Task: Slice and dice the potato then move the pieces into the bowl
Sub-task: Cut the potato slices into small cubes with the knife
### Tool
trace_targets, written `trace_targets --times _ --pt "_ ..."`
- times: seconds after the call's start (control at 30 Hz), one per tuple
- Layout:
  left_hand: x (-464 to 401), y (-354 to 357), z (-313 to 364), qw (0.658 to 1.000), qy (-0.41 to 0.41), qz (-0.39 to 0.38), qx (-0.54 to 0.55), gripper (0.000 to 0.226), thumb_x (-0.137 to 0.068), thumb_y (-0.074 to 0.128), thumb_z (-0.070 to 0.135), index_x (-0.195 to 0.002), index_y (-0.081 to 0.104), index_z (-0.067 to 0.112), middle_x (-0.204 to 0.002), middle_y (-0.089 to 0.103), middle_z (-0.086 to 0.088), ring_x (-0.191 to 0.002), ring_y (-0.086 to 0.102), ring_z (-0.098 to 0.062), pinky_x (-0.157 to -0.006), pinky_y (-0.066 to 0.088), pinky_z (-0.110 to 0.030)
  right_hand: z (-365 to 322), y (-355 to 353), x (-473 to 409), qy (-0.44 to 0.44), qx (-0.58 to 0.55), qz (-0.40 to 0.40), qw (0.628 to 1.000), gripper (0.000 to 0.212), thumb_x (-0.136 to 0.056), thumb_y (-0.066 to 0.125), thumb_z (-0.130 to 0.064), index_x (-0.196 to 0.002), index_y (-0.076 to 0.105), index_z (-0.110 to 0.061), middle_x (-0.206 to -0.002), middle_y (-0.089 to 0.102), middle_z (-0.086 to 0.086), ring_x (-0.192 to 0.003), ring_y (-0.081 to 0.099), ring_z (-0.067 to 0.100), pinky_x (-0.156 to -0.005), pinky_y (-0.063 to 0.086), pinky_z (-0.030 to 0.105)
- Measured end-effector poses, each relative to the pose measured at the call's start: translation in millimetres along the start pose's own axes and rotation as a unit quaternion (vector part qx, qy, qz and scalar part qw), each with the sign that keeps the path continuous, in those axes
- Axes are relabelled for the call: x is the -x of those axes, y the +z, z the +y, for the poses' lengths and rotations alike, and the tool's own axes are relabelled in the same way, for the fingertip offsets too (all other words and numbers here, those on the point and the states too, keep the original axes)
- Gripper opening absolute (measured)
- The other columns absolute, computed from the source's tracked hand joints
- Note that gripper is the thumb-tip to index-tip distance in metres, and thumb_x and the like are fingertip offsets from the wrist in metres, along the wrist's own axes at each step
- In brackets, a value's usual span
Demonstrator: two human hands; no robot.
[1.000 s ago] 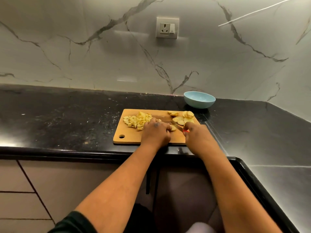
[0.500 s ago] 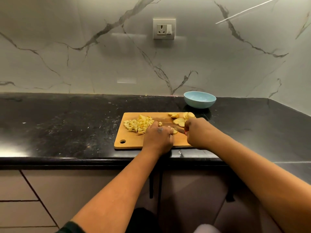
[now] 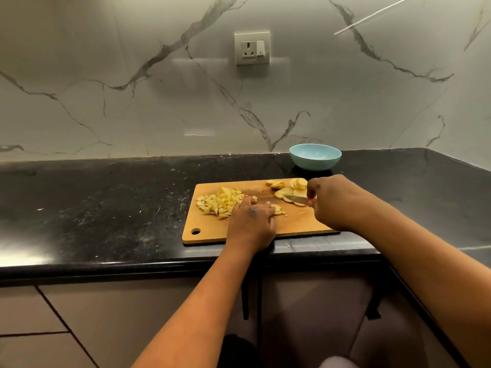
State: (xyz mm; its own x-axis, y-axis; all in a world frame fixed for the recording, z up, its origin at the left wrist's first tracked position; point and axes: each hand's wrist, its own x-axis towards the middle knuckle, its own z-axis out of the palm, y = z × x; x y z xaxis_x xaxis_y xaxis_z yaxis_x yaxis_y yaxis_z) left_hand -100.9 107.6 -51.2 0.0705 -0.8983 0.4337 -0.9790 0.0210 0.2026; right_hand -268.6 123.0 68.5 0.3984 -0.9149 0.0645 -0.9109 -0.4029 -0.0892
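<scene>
two hands dicing: left hand (image 3: 252,216) pins slices (image 3: 276,208), right hand (image 3: 332,200) grips knife (image 3: 299,199); next, dice remaining slices (image 3: 295,191), bowl (image 3: 315,156) empty.

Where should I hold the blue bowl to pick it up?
Hold the blue bowl by its rim, coming down from above with fingers inside and thumb outside. It stands upright and open behind the cutting board, and its rounded wall looks harder to hold.

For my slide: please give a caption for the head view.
Right hand holds knife over potato slices on board.
</scene>
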Motion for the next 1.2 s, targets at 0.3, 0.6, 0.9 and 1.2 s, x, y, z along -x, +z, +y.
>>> trace_targets --times 0.3,0.6,0.9,1.2 --pt "6.7 -9.2 2.5 1.000 -0.005 0.002 0.021 0.035 -0.094 0.048 0.029 -0.121 0.069 0.024 -0.117 0.066 -0.011 -0.118 0.050 -0.025 -0.093 0.041 -0.038 -18.5 34.2 -4.3 -0.010 0.004 -0.026 1.000 0.032 -0.095 0.055 -0.013 -0.127 0.049 -0.016 -0.093 0.051 0.003 -0.084 0.052 0.018 -0.063 0.045 0.025" --pt "6.7 -6.8 7.9 0.999 -0.010 0.000 -0.049 0.036 -0.096 0.039 0.034 -0.117 0.068 0.025 -0.108 0.069 -0.001 -0.110 0.050 -0.023 -0.094 0.040 -0.038 -22.9 16.1 4.5 -0.012 0.020 -0.059 0.998 0.033 -0.090 0.061 -0.009 -0.123 0.058 -0.013 -0.106 0.060 0.005 -0.093 0.057 0.018 -0.086 0.053 0.029" --pt "7.6 -5.2 3.3 1.000 -0.009 -0.012 -0.008 0.039 -0.096 0.043 0.034 -0.127 0.064 0.027 -0.125 0.066 0.002 -0.117 0.047 -0.022 -0.097 0.041 -0.039 -18.9 -16.2 22.3 -0.005 0.066 -0.069 0.995 0.037 -0.094 0.058 -0.013 -0.131 0.052 -0.015 -0.116 0.059 0.005 -0.099 0.055 0.018 -0.090 0.050 0.027" --pt "12.9 -10.4 5.1 1.000 -0.010 0.002 -0.016 0.037 -0.096 0.044 0.033 -0.122 0.068 0.022 -0.118 0.068 -0.004 -0.124 0.046 -0.024 -0.097 0.040 -0.037 -18.4 27.3 -2.7 -0.005 -0.015 -0.025 1.000 0.032 -0.094 0.057 -0.014 -0.126 0.053 -0.016 -0.095 0.055 0.001 -0.085 0.056 0.016 -0.071 0.050 0.026"
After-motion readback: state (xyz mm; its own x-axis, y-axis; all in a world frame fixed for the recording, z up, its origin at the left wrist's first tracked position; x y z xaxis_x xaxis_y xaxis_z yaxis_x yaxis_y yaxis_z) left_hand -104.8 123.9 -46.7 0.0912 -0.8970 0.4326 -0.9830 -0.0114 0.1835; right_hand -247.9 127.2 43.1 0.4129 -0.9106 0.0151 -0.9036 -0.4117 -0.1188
